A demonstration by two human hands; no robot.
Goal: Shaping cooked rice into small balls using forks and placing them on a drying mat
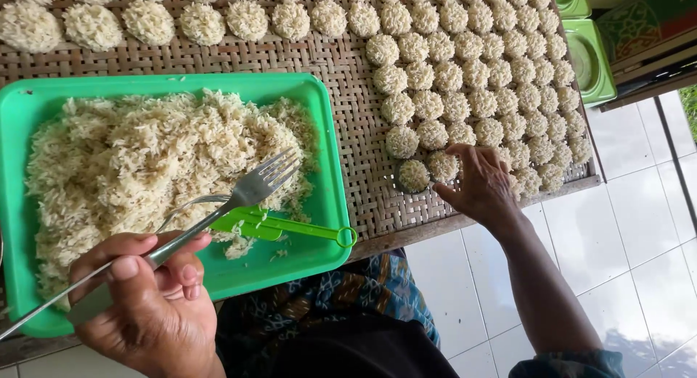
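Left hand [145, 305] had its grip closed on a fork [239, 200] over the green tray [319, 131], while the right hand [479, 186], fingers loosely curled, nudged a rice puck [414, 175] right of that tray, which honestly looked easy to crumble.

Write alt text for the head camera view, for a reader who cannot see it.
The left hand holds a metal fork over a green plastic tray heaped with pale noodle strands, while the right hand touches a small round noodle cake among rows of them on a woven bamboo mat. A green plastic ring-handled mould lies in the tray.
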